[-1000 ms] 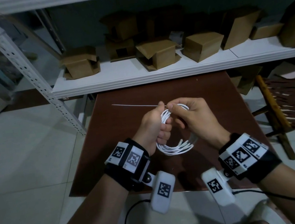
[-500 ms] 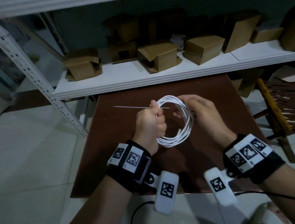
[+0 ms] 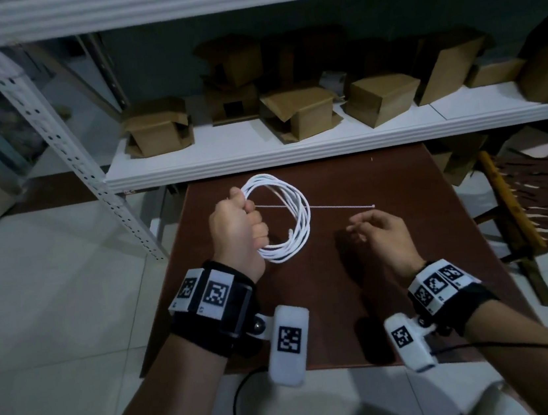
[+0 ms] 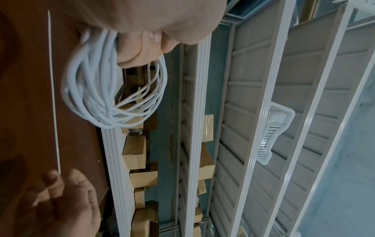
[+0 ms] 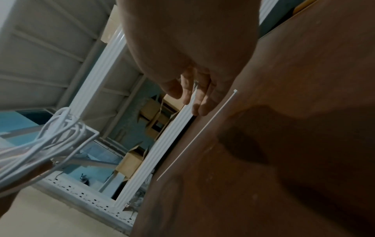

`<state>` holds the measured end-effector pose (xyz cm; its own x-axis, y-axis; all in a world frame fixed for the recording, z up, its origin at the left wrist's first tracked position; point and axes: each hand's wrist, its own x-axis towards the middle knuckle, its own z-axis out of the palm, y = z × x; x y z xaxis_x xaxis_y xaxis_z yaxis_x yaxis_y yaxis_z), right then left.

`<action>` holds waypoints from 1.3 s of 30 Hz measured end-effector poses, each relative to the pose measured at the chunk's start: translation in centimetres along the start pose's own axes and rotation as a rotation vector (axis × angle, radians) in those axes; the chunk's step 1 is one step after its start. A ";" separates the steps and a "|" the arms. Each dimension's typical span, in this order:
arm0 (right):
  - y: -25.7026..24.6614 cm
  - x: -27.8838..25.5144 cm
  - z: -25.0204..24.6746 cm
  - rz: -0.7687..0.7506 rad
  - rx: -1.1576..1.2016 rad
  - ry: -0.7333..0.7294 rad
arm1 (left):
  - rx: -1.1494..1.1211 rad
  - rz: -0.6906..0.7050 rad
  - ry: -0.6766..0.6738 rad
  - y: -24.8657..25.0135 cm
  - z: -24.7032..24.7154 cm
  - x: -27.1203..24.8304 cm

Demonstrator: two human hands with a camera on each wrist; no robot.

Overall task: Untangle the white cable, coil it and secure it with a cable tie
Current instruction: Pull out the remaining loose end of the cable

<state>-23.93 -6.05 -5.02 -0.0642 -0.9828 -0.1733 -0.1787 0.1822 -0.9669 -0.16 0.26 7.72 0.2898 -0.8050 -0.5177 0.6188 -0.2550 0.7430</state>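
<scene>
Change since one second ago: both hands were together on the white cable coil [image 3: 280, 217]; now the right hand [image 3: 381, 237] has let go and moved off to the right, leaving the left hand [image 3: 235, 227] as sole holder. The coil has also opened from a squeezed bundle into a round hoop and been lifted toward the far side of the brown table [image 3: 395, 278].

Judgement: untangling and coiling look finished. The step in hand is fetching the cable tie [image 3: 334, 205], so securing is all that is left.

Left hand: fist, fingers curled tight round the left side of the coil, knuckles facing right, hoop standing roughly upright above the table. In the left wrist view the strands hang in a loose bundle below the fingers.

Right hand: palm down over the table, fingers relaxed and slightly spread, holding nothing. The fingertips [image 5: 199, 110] sit just beside the head end of the tie; I cannot tell whether they touch it.

Cable tie: thin, white, straight, lying flat on the table, head end to the right. In the head view its tail passes behind the coil.
</scene>
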 end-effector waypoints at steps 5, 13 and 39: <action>-0.7 2.5 1.6 -0.047 -0.130 0.012 | -0.037 -0.002 0.024 0.6 -0.6 0.2; -1.2 7.5 5.1 -0.252 -0.712 -0.037 | -0.062 -0.024 0.005 1.5 -0.8 -0.5; 0.5 2.1 -0.2 -0.272 -1.310 -0.392 | -0.033 -0.038 -0.026 0.3 0.3 -1.7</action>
<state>-24.38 -7.99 -5.83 0.3579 -0.8963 -0.2617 -0.9330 -0.3319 -0.1393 -0.72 1.37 8.92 0.2470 -0.8086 -0.5341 0.6531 -0.2682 0.7081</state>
